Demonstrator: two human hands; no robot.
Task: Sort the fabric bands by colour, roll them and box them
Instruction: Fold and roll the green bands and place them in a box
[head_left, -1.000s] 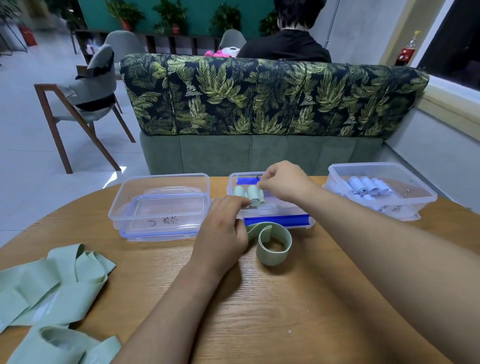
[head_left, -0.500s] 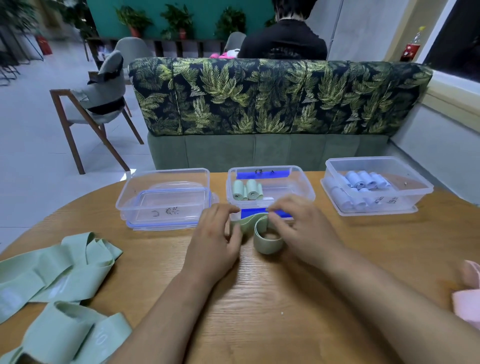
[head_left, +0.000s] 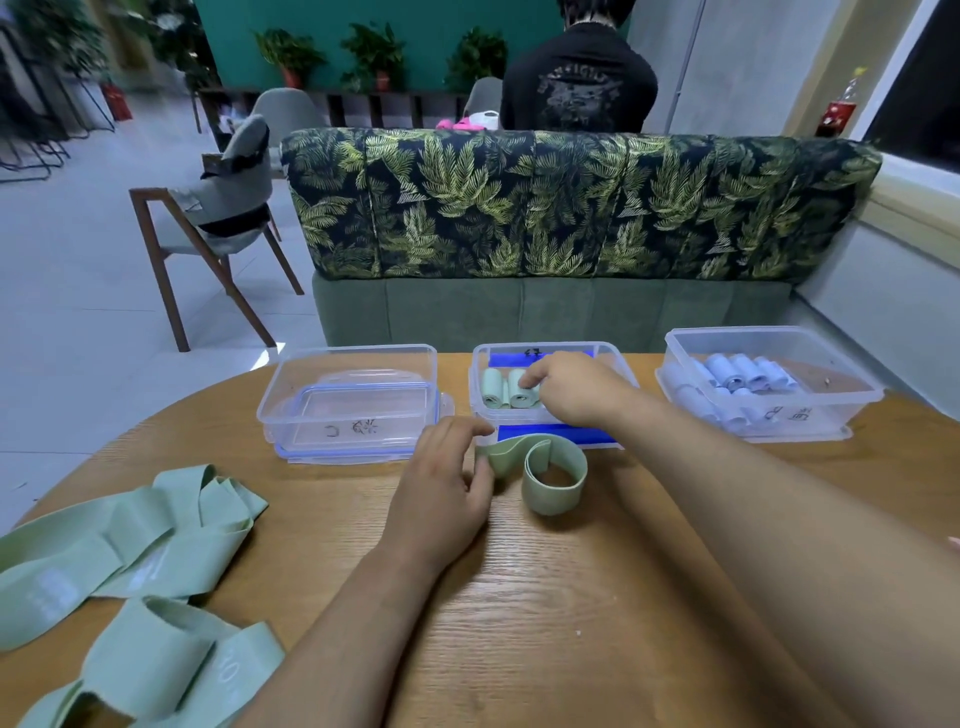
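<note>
The middle box (head_left: 485, 418) serves as the marker here. The right hand (head_left: 576, 392) reaches into it from the near side, fingers curled down onto the green rolls (head_left: 501, 395) that lie along its left half. I cannot tell whether it pinches one or only presses on them. The left hand (head_left: 441, 483) lies knuckles up on the worktop (head_left: 597, 623) just in front of the box's left corner. Its fingers are curled on the flat end of a loose green band (head_left: 556, 475), whose other end stands in an open coil directly in front of the box.

Left of the middle box stands an empty clear box (head_left: 358, 349). Right of it, a third box (head_left: 769, 330) holds pale blue rolls (head_left: 743, 376). Well to the near left, a pile of unrolled green bands (head_left: 124, 530) waits.

The step in hand looks like seating the finished rolls. The right hand should push them tight against the box's left wall, side by side, so they cannot spring open and room is left for more. The left hand should keep tension on the band's end; a slack coil rolls fat and uneven. The roll is best started from the pinned end, with the edges kept flush.
</note>
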